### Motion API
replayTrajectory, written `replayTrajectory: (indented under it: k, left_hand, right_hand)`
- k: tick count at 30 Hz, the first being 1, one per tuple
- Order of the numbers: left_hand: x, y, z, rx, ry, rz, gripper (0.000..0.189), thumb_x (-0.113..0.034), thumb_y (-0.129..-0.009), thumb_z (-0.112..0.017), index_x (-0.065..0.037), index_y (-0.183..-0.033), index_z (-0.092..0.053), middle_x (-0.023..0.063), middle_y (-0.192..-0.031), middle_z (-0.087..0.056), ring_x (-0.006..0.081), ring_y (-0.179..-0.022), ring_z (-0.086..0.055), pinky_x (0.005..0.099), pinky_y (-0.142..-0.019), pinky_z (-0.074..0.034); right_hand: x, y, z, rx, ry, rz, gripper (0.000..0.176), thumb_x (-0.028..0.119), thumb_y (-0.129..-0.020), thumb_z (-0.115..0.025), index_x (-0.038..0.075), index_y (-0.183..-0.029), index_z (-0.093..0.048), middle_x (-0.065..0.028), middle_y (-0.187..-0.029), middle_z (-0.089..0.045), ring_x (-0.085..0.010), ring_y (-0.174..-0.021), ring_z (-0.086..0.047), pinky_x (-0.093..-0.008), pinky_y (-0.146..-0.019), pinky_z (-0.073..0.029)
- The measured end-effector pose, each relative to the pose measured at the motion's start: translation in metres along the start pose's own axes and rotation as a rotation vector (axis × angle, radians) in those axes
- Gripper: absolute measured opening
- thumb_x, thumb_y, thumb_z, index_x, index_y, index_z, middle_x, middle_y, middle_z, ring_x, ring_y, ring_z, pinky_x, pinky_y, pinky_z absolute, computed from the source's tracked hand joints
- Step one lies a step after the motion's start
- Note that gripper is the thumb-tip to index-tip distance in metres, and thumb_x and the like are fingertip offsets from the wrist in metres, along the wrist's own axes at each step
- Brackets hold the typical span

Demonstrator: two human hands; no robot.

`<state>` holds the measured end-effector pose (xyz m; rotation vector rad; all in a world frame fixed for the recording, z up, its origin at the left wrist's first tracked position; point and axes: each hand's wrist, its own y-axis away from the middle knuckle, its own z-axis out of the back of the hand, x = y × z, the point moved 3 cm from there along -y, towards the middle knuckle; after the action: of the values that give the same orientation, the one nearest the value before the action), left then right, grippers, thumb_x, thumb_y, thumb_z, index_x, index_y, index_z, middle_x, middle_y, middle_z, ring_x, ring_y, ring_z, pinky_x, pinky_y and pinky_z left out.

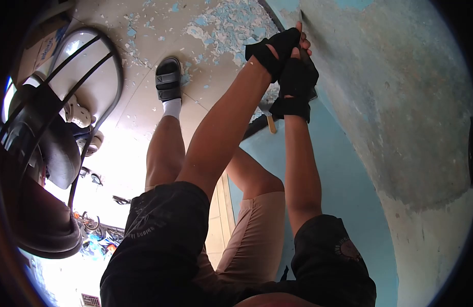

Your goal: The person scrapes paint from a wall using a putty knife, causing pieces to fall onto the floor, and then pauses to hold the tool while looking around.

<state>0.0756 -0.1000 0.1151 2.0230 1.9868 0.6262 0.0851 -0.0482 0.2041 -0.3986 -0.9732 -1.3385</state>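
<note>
Both my hands wear black fingerless gloves and meet close together at the wall. My left hand [285,47] is closed around a scraper, with one finger stretched along toward its thin blade [302,18]. Just below it, my right hand [299,79] is closed on the same tool, its thumb pointing up; the handle is mostly hidden by the gloves. The blade lies against or very near the wall [400,102], which shows grey, stripped patches beside light-blue paint. A second scraper with a yellowish handle [271,124] shows below my right wrist, partly hidden.
Blue and white paint flakes [226,28] litter the tiled floor [136,97]. My sandalled foot [169,79] stands there. At left are a metal-framed rack [116,66] with shoes [78,112] and a cardboard box [41,48]. Bright light comes from the lower left.
</note>
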Motion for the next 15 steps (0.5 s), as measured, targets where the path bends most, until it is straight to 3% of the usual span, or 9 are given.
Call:
replayTrajectory:
  k: [1,2,3,7,9,11,13,15]
  left_hand:
    - [0.004,-0.004,0.004,-0.024,0.015,-0.003,0.034,-0.041,-0.091,-0.057,-0.008,-0.083,-0.050,0.0041,-0.072,-0.052,0.0240,-0.073,-0.055,0.0363,-0.068,-0.048]
    - [-0.007,0.000,-0.001,-0.095,-0.003,0.012,0.034,-0.040,-0.090,-0.058,-0.008,-0.081,-0.049,0.0042,-0.071,-0.051,0.0238,-0.072,-0.054,0.0354,-0.068,-0.048]
    - [-0.007,-0.002,0.004,-0.090,0.006,0.013,0.034,-0.040,-0.090,-0.058,-0.008,-0.081,-0.049,0.0042,-0.071,-0.051,0.0238,-0.072,-0.054,0.0354,-0.068,-0.048]
    - [-0.003,0.003,0.013,-0.035,0.056,0.015,0.034,-0.040,-0.090,-0.059,-0.008,-0.081,-0.049,0.0045,-0.069,-0.051,0.0239,-0.072,-0.054,0.0341,-0.067,-0.048]
    - [-0.001,0.011,-0.009,0.056,0.056,0.018,0.036,-0.041,-0.089,-0.059,-0.008,-0.082,-0.049,0.0046,-0.068,-0.050,0.0237,-0.071,-0.054,0.0338,-0.067,-0.048]
    - [-0.009,0.012,-0.021,0.002,-0.027,0.027,0.037,-0.043,-0.089,-0.059,-0.008,-0.082,-0.049,0.0051,-0.068,-0.051,0.0239,-0.071,-0.055,0.0345,-0.067,-0.048]
    - [-0.010,0.012,-0.016,-0.094,-0.021,-0.011,0.037,-0.043,-0.089,-0.058,-0.008,-0.081,-0.048,0.0046,-0.068,-0.051,0.0233,-0.071,-0.055,0.0341,-0.067,-0.048]
    - [-0.011,0.005,-0.008,-0.069,-0.026,-0.034,0.037,-0.043,-0.090,-0.057,-0.009,-0.080,-0.047,0.0036,-0.069,-0.051,0.0220,-0.071,-0.055,0.0335,-0.066,-0.049]
  right_hand:
    - [-0.005,-0.001,0.000,0.036,-0.116,-0.066,0.029,0.024,-0.090,-0.057,0.001,-0.104,-0.066,-0.0135,-0.089,-0.069,-0.0183,-0.083,-0.064,-0.0319,-0.074,-0.048]
    - [-0.007,-0.009,-0.004,0.063,0.122,-0.018,0.028,0.022,-0.091,-0.052,0.002,-0.105,-0.064,-0.0156,-0.091,-0.067,-0.0261,-0.084,-0.064,-0.0332,-0.077,-0.046]
    - [-0.004,-0.007,-0.007,0.063,0.132,-0.016,0.028,0.022,-0.091,-0.052,0.002,-0.105,-0.064,-0.0156,-0.091,-0.067,-0.0261,-0.084,-0.064,-0.0332,-0.077,-0.046]
    - [-0.002,0.004,-0.008,0.020,0.143,-0.056,0.028,0.022,-0.091,-0.053,0.002,-0.107,-0.064,-0.0147,-0.092,-0.068,-0.0238,-0.085,-0.064,-0.0326,-0.077,-0.046]
    - [0.005,0.009,-0.002,-0.025,-0.017,0.047,0.027,0.022,-0.091,-0.056,0.002,-0.106,-0.066,-0.0110,-0.088,-0.069,-0.0164,-0.081,-0.063,-0.0299,-0.071,-0.048]
    - [0.019,0.004,0.003,-0.041,-0.003,0.051,0.027,0.020,-0.090,-0.057,0.001,-0.106,-0.065,-0.0099,-0.088,-0.068,-0.0153,-0.080,-0.062,-0.0289,-0.071,-0.047]
    - [0.010,-0.001,0.002,0.075,0.031,-0.140,0.029,0.021,-0.091,-0.054,0.001,-0.110,-0.064,-0.0138,-0.095,-0.068,-0.0184,-0.089,-0.062,-0.0308,-0.080,-0.045]
    - [0.009,0.000,-0.004,0.021,0.112,-0.075,0.028,0.022,-0.091,-0.054,0.001,-0.107,-0.064,-0.0134,-0.096,-0.068,-0.0184,-0.088,-0.062,-0.0306,-0.080,-0.045]
